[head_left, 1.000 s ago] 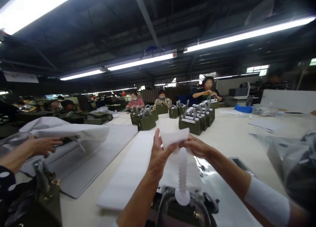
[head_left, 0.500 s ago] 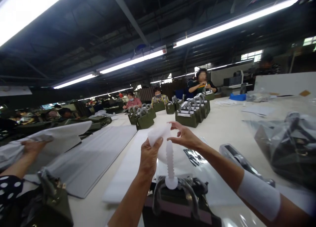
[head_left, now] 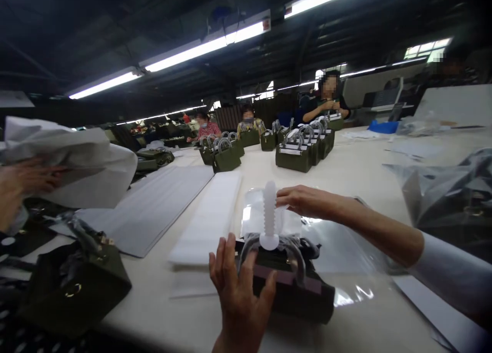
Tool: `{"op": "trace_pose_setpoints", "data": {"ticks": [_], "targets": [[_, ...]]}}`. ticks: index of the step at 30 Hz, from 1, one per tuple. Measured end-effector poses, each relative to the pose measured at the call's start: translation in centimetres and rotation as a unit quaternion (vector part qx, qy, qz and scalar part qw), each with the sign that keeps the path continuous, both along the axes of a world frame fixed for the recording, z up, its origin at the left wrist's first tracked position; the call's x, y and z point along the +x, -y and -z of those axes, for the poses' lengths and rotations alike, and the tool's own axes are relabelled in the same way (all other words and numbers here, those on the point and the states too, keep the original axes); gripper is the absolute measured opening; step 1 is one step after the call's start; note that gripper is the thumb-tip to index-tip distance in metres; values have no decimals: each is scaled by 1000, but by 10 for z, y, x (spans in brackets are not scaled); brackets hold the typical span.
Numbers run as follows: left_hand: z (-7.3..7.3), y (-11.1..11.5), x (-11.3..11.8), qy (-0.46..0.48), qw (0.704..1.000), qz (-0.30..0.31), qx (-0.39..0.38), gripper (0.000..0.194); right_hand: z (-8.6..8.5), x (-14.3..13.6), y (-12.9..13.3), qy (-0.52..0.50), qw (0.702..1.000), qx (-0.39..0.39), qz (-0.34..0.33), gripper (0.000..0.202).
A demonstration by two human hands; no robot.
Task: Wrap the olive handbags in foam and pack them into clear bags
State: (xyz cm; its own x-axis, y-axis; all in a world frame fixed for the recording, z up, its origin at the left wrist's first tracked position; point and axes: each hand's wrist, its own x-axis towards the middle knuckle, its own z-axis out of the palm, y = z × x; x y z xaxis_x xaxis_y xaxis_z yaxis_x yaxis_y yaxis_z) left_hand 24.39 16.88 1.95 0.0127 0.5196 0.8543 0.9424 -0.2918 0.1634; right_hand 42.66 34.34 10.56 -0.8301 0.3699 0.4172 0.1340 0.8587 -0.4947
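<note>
A dark green handbag (head_left: 292,291) with wrapped grey handles stands right in front of me. A white ridged strip (head_left: 269,209) with a round end rises upright from its handles. My left hand (head_left: 242,286) is at the bag's left front, fingers spread, touching the handle area and holding nothing. Behind the strip, my right hand (head_left: 302,199) reaches in from the right, its fingers stretched out close together over clear plastic (head_left: 251,202). Whether its fingertips touch the plastic is hard to tell.
White foam sheets (head_left: 209,214) and grey sheets (head_left: 154,209) lie left of centre. A neighbour's hand (head_left: 26,181) holds white paper (head_left: 92,163) above another green bag (head_left: 80,286). Rows of green bags (head_left: 294,158) stand farther back; a plastic-covered bag (head_left: 457,204) is at right.
The white sheet has left my left hand, which moved down to the bag and opened. My right hand now reaches behind the strip. At left, the neighbour's paper is raised higher.
</note>
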Motion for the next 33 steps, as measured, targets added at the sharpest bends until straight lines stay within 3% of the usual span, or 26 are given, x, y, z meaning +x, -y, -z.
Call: {"op": "trace_pose_setpoints", "data": {"ticks": [2,5,8,12,15,19,24,28,33], "targets": [[10,-5,8,7,999,-34,-6,46,-1,-5,8,44,996,78,-20,21],[13,-17,19,33,998,-49,-3,48,-4,-12,18,102,983,150,-20,34],[11,-27,27,56,996,-65,-10,43,-2,-15,20,126,976,176,-28,40],[9,-34,32,69,995,-71,-22,32,7,-11,24,79,981,175,-40,39],[8,-36,32,79,994,-73,-35,22,16,-7,47,-8,980,196,40,37],[7,-35,34,82,995,-46,-36,21,42,-9,89,-87,954,202,206,66],[6,-12,37,67,997,-29,-39,11,74,-20,99,-112,948,132,269,59],[14,23,32,42,999,11,-6,13,77,-23,91,-132,933,119,313,58],[36,51,35,1,999,40,23,13,74,-25,89,-139,930,93,329,44]]}}
